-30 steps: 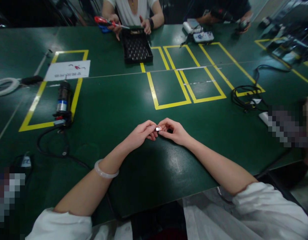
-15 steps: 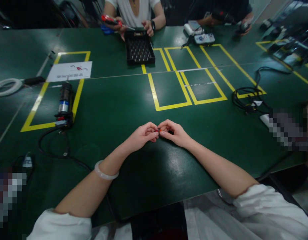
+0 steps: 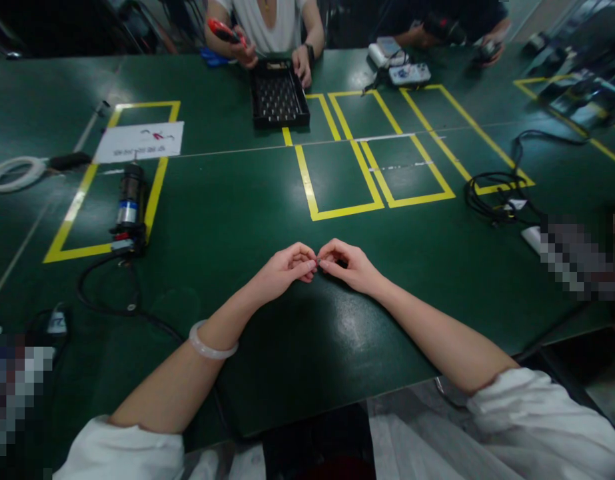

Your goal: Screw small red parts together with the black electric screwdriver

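My left hand and my right hand meet above the green table, fingertips almost touching. Both are closed in a pinch around a tiny dark item, mostly hidden by the fingers and too small to name. A pale bracelet circles my left wrist.
An electric screwdriver with a black cable lies left, near a white sheet. Yellow tape marks boxes ahead. Across the table, a person holds a red-handled tool over a black tray. Coiled cable sits right.
My hands stay almost in place; the red and orange bits between the fingertips show less now. Across the table, the person's red-handled tool has tilted up, and their other hand has shifted down the tray's side.
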A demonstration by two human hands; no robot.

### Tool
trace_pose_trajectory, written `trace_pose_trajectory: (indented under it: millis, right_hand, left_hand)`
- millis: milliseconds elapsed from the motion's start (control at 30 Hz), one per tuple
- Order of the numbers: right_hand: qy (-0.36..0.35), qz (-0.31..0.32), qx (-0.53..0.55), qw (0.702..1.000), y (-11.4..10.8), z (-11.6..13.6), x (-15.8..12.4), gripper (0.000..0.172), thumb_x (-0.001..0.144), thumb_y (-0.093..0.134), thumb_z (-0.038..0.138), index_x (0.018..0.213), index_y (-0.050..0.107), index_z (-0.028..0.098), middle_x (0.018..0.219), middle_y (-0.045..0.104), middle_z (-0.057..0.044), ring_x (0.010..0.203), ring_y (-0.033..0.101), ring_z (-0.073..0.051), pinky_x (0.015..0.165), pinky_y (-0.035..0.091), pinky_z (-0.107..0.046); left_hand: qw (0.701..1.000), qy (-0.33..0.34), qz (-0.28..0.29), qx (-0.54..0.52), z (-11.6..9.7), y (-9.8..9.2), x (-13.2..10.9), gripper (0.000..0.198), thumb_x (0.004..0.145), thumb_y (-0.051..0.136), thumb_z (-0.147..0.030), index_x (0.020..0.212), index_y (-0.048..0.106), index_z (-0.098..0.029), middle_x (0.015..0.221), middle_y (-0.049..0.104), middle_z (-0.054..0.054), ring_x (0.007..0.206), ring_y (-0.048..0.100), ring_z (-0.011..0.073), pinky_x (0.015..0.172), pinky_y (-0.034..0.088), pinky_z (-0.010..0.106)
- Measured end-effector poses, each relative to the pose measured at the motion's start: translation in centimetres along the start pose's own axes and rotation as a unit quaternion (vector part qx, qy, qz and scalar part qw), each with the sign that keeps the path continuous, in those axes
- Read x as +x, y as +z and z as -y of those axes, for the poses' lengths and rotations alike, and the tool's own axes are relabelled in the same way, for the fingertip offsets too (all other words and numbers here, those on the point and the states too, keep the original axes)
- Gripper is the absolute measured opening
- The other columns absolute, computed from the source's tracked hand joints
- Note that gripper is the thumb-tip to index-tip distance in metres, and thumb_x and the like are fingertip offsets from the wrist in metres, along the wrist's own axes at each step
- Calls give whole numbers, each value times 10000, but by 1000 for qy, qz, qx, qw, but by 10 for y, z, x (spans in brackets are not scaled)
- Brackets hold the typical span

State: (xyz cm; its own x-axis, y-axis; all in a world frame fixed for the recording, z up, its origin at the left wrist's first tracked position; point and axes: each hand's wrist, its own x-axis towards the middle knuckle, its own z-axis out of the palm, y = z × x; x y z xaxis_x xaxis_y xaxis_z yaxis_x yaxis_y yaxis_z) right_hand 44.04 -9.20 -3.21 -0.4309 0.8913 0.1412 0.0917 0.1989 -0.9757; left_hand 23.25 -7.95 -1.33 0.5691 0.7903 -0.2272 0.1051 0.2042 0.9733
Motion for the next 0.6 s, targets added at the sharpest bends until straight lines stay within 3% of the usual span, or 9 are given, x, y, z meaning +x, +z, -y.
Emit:
trace_pose_trajectory:
  millis: [600]
  right_hand:
    - [-20,-9,-11,1000,1,-5,0,176,861,670,246,1014,606,190,801,614,11,658,565,-106,617,464,-251]
  left_hand:
    - [1000,-10,-15,-7,1,0,0,318,840,701,-374,998,557,-138,905,617,34,836,633,133,748,554,277]
